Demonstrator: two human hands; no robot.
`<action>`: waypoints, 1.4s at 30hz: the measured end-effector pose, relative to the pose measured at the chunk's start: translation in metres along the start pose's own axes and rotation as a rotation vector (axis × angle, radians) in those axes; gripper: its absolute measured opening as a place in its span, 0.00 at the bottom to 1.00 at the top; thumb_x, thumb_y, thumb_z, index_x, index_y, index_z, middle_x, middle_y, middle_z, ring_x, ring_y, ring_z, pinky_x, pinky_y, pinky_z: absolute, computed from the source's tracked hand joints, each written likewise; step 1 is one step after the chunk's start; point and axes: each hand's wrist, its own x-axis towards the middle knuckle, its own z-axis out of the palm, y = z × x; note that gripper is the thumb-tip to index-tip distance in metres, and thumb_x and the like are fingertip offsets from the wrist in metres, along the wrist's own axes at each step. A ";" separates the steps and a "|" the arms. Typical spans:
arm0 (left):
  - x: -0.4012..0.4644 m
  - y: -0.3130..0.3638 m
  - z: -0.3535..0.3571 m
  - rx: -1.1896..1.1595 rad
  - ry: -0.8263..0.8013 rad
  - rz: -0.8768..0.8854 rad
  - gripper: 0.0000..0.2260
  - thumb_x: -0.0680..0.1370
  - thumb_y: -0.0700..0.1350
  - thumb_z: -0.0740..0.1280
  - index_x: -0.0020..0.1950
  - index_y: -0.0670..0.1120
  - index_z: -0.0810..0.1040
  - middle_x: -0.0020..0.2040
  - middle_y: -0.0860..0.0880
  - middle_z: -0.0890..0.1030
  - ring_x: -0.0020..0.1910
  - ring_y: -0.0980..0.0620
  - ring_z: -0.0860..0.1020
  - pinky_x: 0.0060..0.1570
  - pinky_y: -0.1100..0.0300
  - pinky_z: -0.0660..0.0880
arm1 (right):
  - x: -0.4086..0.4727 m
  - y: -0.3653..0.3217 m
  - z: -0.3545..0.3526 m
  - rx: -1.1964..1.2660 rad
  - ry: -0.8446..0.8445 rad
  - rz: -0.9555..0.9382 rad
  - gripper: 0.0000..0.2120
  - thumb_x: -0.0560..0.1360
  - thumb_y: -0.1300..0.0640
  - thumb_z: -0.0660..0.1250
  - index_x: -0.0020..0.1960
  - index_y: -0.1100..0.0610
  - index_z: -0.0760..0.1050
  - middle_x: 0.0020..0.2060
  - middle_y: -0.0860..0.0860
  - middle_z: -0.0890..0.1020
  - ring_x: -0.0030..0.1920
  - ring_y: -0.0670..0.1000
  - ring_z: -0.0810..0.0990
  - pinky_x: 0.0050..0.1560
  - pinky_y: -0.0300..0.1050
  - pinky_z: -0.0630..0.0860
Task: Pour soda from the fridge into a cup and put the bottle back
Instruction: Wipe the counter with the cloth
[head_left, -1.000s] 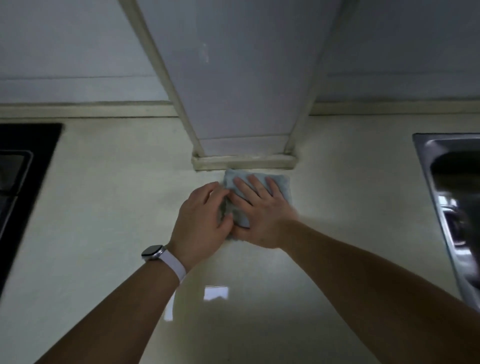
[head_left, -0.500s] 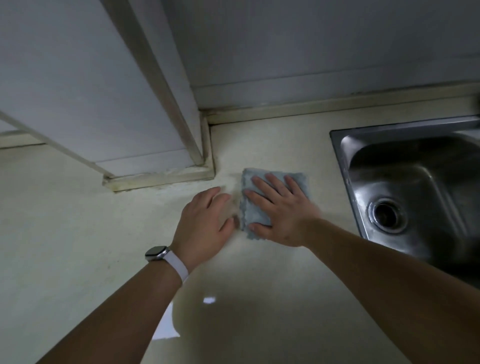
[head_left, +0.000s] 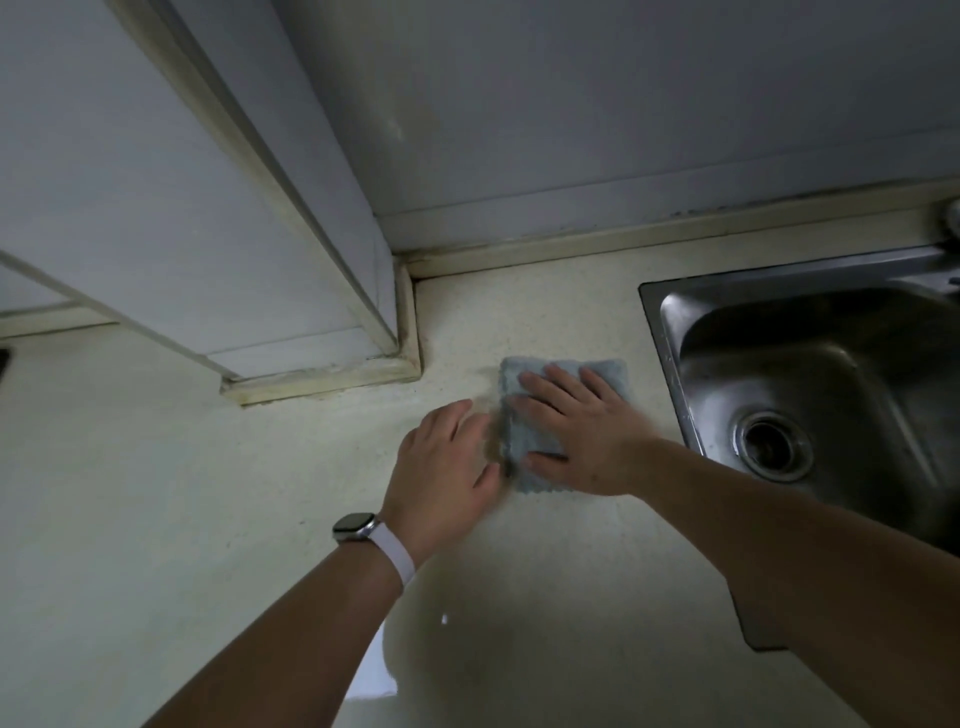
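Home kitchen: steel sink (head_left: 810, 395), pale countertop (head_left: 156, 493).

The scene is dim and greyish, with soft shadow from the forearms falling across the countertop (head_left: 156, 519) near the bottom edge. Small bright glints reflect off that surface there, and the steel sink (head_left: 670, 332) catches dull highlights. Wide-angle bending curves straight lines toward the edges

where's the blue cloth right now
In the head view, the blue cloth lies flat on the counter right of centre, under the right hand, between the left hand and the sink.
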 end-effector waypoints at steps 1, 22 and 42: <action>0.004 -0.001 -0.002 0.005 -0.001 0.023 0.23 0.78 0.52 0.65 0.72 0.48 0.71 0.73 0.46 0.69 0.72 0.45 0.65 0.69 0.50 0.64 | -0.002 0.001 -0.005 0.016 0.028 0.024 0.33 0.76 0.34 0.49 0.77 0.49 0.55 0.77 0.50 0.55 0.77 0.54 0.51 0.75 0.53 0.45; 0.073 0.028 0.014 0.071 -0.145 0.136 0.18 0.82 0.47 0.60 0.72 0.48 0.68 0.68 0.48 0.72 0.64 0.47 0.72 0.61 0.55 0.69 | -0.007 -0.006 -0.030 0.212 -0.063 0.403 0.17 0.72 0.59 0.62 0.60 0.52 0.68 0.53 0.50 0.75 0.52 0.53 0.75 0.49 0.49 0.76; 0.073 -0.009 -0.091 0.347 -0.056 0.302 0.18 0.76 0.37 0.60 0.65 0.48 0.71 0.54 0.47 0.76 0.49 0.46 0.76 0.41 0.57 0.65 | 0.058 0.014 -0.123 0.400 -0.177 0.155 0.16 0.73 0.60 0.63 0.60 0.48 0.71 0.52 0.47 0.74 0.47 0.49 0.76 0.47 0.45 0.77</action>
